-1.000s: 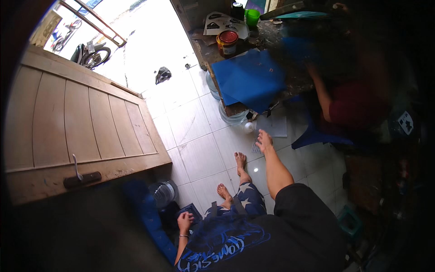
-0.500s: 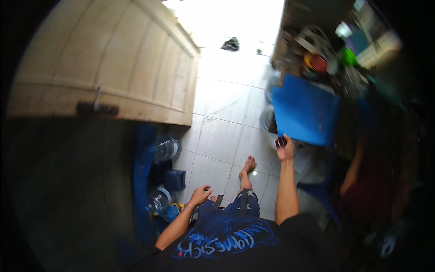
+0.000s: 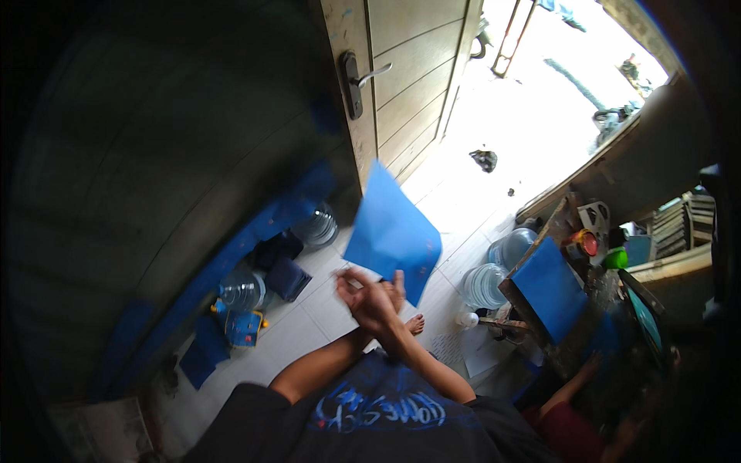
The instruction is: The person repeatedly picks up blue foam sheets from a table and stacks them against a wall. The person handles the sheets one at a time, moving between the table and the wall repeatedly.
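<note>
A blue sheet (image 3: 390, 224) hangs in front of me over the tiled floor. My left hand (image 3: 392, 292) grips its lower edge, partly hidden behind my right hand. My right hand (image 3: 363, 301) crosses over my left wrist, below and left of the sheet, with its fingers apart and slightly bent. My bare foot shows just beyond the hands.
An open wooden door (image 3: 413, 92) leads to a bright outside. On the left lie water jugs (image 3: 315, 225), dark blue items (image 3: 288, 278) and a blue-yellow object (image 3: 243, 328). A cluttered table (image 3: 505, 289) stands right, with another blue sheet (image 3: 548, 285), jugs beside it and a co-worker (image 3: 571, 428).
The view has swung, moving the door to upper middle. A blue sheet has left the table area and is now held before me; my hands have come together and crossed.
</note>
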### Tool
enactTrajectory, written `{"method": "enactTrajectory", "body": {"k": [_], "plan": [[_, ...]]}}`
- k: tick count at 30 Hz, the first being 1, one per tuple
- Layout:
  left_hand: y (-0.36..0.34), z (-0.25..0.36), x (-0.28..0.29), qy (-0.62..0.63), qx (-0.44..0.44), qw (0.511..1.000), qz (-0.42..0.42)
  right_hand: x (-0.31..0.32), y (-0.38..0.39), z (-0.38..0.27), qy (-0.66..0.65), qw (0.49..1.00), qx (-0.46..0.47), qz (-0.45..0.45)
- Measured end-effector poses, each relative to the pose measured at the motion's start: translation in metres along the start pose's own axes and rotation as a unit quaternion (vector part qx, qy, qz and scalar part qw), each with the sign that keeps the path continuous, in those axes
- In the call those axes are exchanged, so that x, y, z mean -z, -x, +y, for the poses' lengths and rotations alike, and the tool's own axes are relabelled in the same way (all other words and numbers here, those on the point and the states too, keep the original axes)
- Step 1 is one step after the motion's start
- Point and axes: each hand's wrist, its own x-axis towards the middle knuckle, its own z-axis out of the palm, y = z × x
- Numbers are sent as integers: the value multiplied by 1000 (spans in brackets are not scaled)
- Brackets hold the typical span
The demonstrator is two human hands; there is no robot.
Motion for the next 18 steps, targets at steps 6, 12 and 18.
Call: {"method": "enactTrajectory", "body": {"k": [6, 12, 18], "plan": [[41, 25, 217, -67, 30, 997, 14, -29, -5, 16, 412, 873, 189, -179], [140, 75, 374, -190, -93, 977, 33, 47, -108, 81, 508, 861, -30, 14], [208, 89, 472, 18, 55, 966, 251, 46, -117, 230, 296, 886, -252, -255]]}}
